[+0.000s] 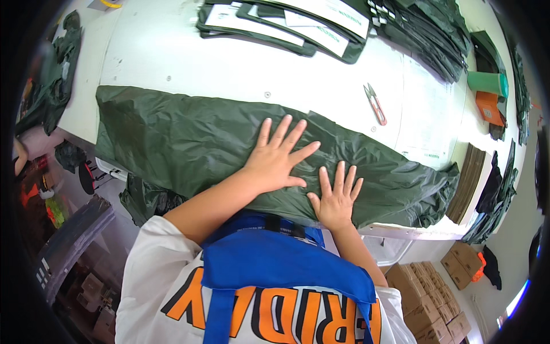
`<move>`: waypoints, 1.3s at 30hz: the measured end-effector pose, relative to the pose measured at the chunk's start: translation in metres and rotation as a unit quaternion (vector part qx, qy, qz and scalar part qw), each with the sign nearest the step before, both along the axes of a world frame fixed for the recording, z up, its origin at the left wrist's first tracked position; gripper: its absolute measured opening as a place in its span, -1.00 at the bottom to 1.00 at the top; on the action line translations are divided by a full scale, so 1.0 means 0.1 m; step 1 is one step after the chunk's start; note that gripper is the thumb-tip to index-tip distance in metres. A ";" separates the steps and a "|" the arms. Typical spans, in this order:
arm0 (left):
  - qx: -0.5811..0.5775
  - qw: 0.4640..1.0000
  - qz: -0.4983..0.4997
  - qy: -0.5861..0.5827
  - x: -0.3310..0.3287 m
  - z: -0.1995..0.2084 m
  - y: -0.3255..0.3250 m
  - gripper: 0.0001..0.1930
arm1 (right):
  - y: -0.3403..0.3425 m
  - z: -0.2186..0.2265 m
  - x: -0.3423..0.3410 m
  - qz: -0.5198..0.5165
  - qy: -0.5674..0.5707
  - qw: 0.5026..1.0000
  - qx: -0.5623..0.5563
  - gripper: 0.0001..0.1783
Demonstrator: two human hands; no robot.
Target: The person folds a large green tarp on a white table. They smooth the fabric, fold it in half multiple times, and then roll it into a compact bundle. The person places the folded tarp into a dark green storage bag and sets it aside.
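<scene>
A long piece of dark green, crinkled thin fabric [172, 132] lies spread across the near side of the white table [229, 69], its lower edge reaching the table's front. My left hand [278, 155] rests flat on the middle of it with the fingers spread. Just to the right and a little nearer, my right hand [337, 200] also presses flat on the fabric, fingers apart. Neither hand grips anything. Beyond the fabric on the right lies a pair of thread snips [375, 104] with reddish handles.
Flat dark packages with white labels [286, 28] are piled at the far edge, beside a stack of folded dark items [424, 37]. A green cone [490, 84] and an orange box [490, 108] stand far right. Cardboard sheets [467, 183] lean nearer; cartons [429, 298] sit below.
</scene>
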State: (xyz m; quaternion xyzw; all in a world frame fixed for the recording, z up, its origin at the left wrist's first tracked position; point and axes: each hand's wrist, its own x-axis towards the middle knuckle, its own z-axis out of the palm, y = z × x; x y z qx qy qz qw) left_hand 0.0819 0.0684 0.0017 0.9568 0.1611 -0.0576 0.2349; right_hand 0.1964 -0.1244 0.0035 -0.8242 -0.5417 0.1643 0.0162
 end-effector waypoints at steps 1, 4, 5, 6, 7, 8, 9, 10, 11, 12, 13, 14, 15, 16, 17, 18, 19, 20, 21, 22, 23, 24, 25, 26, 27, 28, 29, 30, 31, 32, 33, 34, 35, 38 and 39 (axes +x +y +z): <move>-0.003 1.000 0.003 -0.015 0.02 -0.02 0.00 -0.05 | -0.02 -0.03 0.00 -0.010 -0.014 1.000 0.000 -0.26; -0.016 0.999 0.003 -0.033 -0.15 0.16 0.06 -0.14 | 0.06 0.10 -0.01 -0.018 0.012 1.000 -0.014 -0.21; -0.003 0.999 0.027 -0.047 -0.34 0.25 0.07 -0.17 | 0.12 0.17 -0.03 -0.026 0.011 0.999 0.016 -0.19; 0.004 0.997 0.046 -0.061 -0.52 0.33 0.04 -0.20 | 0.13 0.24 -0.06 -0.039 0.012 0.998 0.038 -0.18; 0.020 0.995 0.087 -0.050 -0.79 0.46 0.10 -0.25 | 0.23 0.28 -0.12 -0.027 0.003 0.998 0.053 -0.18; 0.039 0.990 0.130 -0.025 -1.05 0.51 0.17 -0.30 | 0.30 0.30 -0.20 -0.039 0.020 0.995 0.088 -0.20; 0.084 0.977 0.197 0.006 -1.32 0.51 0.25 -0.30 | 0.36 0.23 -0.27 -0.028 0.028 0.996 0.086 -0.21; 0.128 0.956 0.261 0.036 -1.61 0.47 0.32 -0.30 | 0.41 0.13 -0.36 -0.017 0.035 0.996 0.083 -0.22; 0.125 0.935 0.330 0.041 -1.92 0.33 0.41 -0.28 | 0.44 0.06 -0.44 -0.011 -0.003 0.998 0.064 -0.23; 0.119 0.907 0.401 0.050 -2.25 0.12 0.51 -0.27 | 0.48 0.01 -0.50 -0.001 -0.037 0.998 0.042 -0.24; 0.102 0.879 0.463 0.045 -2.63 -0.18 0.60 -0.24 | 0.50 -0.01 -0.51 -0.005 -0.044 0.998 0.038 -0.26; 0.084 0.848 0.521 0.038 -2.91 -0.39 0.70 -0.21 | 0.52 -0.02 -0.51 0.002 -0.054 0.998 0.038 -0.25; 0.093 0.810 0.579 0.003 -3.00 -0.41 0.80 -0.20 | 0.51 -0.03 -0.51 0.004 -0.060 0.997 0.043 -0.25; 0.102 0.767 0.632 -0.033 -3.09 -0.42 0.91 -0.19 | 0.51 -0.04 -0.53 0.006 -0.066 0.997 0.048 -0.26; 0.091 0.718 0.683 -0.100 -3.08 -0.32 1.03 -0.09 | 0.50 -0.04 -0.54 0.004 -0.071 0.996 0.047 -0.27; 0.069 0.658 0.733 -0.161 -3.14 -0.33 1.15 -0.04 | 0.49 -0.04 -0.53 0.003 -0.079 0.996 0.046 -0.27; -0.006 0.584 0.770 -0.257 -3.29 -0.42 1.30 -0.09 | 0.50 -0.06 -0.52 0.004 -0.077 0.996 0.052 -0.27; -0.089 0.501 0.790 -0.343 -3.41 -0.53 1.40 -0.14 | 0.45 -0.08 -0.52 0.000 -0.078 0.996 0.052 -0.27; -0.198 0.441 0.787 -0.383 -3.35 -0.30 1.43 -0.23 | 0.44 -0.09 -0.53 0.002 -0.076 0.996 0.044 -0.27; -0.308 0.373 0.770 -0.416 -3.24 -0.02 1.46 -0.31 | 0.47 -0.06 -0.50 0.000 -0.078 0.996 0.038 -0.26; -0.360 0.337 0.761 -0.421 -3.28 -0.02 1.45 -0.51 | 0.52 0.00 -0.50 -0.004 -0.058 0.998 0.023 -0.26; -0.448 0.289 0.719 -0.446 -3.35 -0.03 1.41 -0.59 | 0.61 0.12 -0.54 -0.009 -0.056 0.998 -0.002 -0.23; -0.472 0.282 0.706 -0.447 -3.38 -0.09 1.38 -0.62 | 0.66 0.23 -0.61 -0.018 -0.044 0.999 0.010 -0.15; -0.496 0.280 0.691 -0.445 -3.41 -0.14 1.37 -0.64 | 0.67 0.30 -0.72 -0.031 -0.032 0.999 0.024 -0.07; -0.536 0.278 0.660 -0.447 -3.48 -0.16 1.39 -0.64 | 0.66 0.33 -0.85 -0.038 0.043 0.997 0.046 0.07; -0.574 0.276 0.627 -0.449 -3.52 -0.14 1.41 -0.63 | 0.64 0.36 -0.99 -0.046 0.117 0.989 0.073 0.22; -0.550 0.306 0.622 -0.466 -3.46 0.03 1.41 -0.62 | 0.58 0.30 -1.11 -0.042 0.104 0.992 0.056 0.33; -0.523 0.335 0.613 -0.488 -3.38 0.28 1.43 -0.60 | 0.54 0.21 -1.18 -0.035 0.091 0.994 0.042 0.44; -0.513 0.366 0.590 -0.505 -3.32 0.52 1.43 -0.58 | 0.51 0.18 -1.21 -0.032 0.089 0.994 0.048 0.47; -0.497 0.397 0.567 -0.523 -3.29 0.78 1.39 -0.56 | 0.49 0.16 -1.21 -0.024 0.092 0.994 0.055 0.49; -0.506 0.426 0.524 -0.537 -3.25 1.04 1.39 -0.53 | 0.47 0.20 -1.20 -0.023 0.109 0.991 0.071 0.49; -0.512 0.456 0.474 -0.553 -3.17 1.32 1.41 -0.50 | 0.45 0.20 -1.21 -0.028 0.131 0.988 0.079 0.40; -0.521 0.475 0.414 -0.576 -2.95 1.65 1.35 -0.48 | 0.42 0.17 -1.22 -0.021 0.118 0.990 0.076 0.35; -0.589 0.535 0.199 -0.572 -1.96 2.40 1.08 -0.42 | 0.42 0.13 -1.21 0.004 0.114 0.990 0.089 0.21; -0.644 0.552 0.135 -0.513 -1.47 2.64 0.88 -0.45 | 0.40 0.09 -1.21 0.008 0.121 0.986 0.116 0.15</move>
